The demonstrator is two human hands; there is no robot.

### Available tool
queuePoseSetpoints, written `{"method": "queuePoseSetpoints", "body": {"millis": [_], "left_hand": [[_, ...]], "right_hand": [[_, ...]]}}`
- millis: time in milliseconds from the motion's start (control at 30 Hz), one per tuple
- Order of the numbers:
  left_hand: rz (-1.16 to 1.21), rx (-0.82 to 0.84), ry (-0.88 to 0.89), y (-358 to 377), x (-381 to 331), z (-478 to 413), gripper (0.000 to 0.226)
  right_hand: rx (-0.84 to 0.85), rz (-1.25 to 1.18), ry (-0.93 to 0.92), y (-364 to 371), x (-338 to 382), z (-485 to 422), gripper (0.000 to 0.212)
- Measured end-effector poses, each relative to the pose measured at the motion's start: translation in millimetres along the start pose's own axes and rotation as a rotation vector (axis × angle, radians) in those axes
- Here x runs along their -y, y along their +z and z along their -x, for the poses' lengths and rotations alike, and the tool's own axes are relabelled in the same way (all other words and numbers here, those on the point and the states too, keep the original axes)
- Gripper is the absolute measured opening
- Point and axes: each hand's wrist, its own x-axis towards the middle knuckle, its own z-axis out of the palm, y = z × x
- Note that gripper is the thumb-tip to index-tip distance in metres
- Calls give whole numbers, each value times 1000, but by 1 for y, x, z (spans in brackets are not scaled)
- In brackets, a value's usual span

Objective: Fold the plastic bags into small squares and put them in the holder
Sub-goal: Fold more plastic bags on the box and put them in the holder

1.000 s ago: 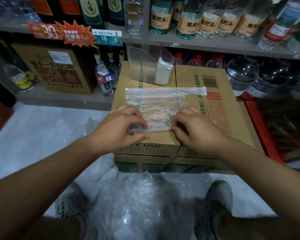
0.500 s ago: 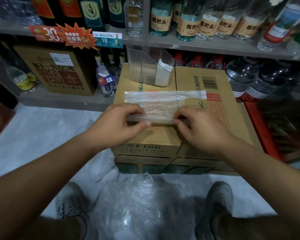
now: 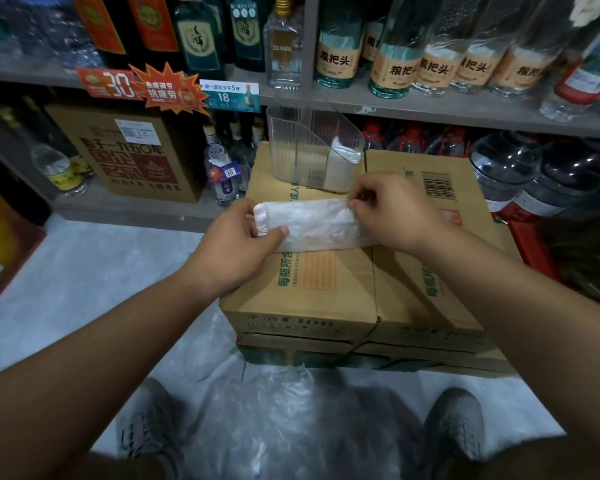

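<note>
Plastic bag (image 3: 312, 225): now a narrow strip, a second ago a wider sheet; over the cardboard box (image 3: 326, 282), near the holder (image 3: 291, 150); left hand (image 3: 236, 244) grips its left end; right hand (image 3: 392, 216) fingers (image 3: 355, 202) pinch its upper right corner; crosswise folds likely remain.

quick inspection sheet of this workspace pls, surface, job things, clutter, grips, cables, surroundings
surface: cardboard box top, printed, serving as the work table, stacked on another box.
job's things: plastic bag folded into a long strip, not yet a square; clear holder at the box's far edge, white folded bags in its right compartment.
clutter: loose plastic bags heaped on the floor between the shoes.
grips: left hand pinches the strip's left end; right hand pinches its right end.
cables: nothing seen.
surroundings: shop shelves with bottles and price tags.
</note>
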Motion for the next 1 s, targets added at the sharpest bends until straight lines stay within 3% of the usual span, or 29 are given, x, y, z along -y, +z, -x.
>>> {"method": "queuePoseSetpoints", "body": {"millis": [133,367,567,700,800,900,1000], "left_hand": [[-44,-10,-19,1,2,-8,35],[-156,2,-37,-4,3,-11,34],[-289,53,-14,-11,2,-4,58],[-507,-65,236,-10,3,4,69],[-687,129,431,-1,0,9,75],[-831,290,438,13,11,10,79],[-895,327,404,18,20,11,81]], "right_hand": [[37,-53,90,19,-16,-13,12],[-9,-17,37,25,-21,-15,11],[82,-66,-23,23,-20,-3,7],[90,-75,-48,24,-22,5,8],[105,-61,-56,25,-24,9,9],[32,48,-77,26,-19,15,20],[-35,111,-104,27,0,34,35]]}}
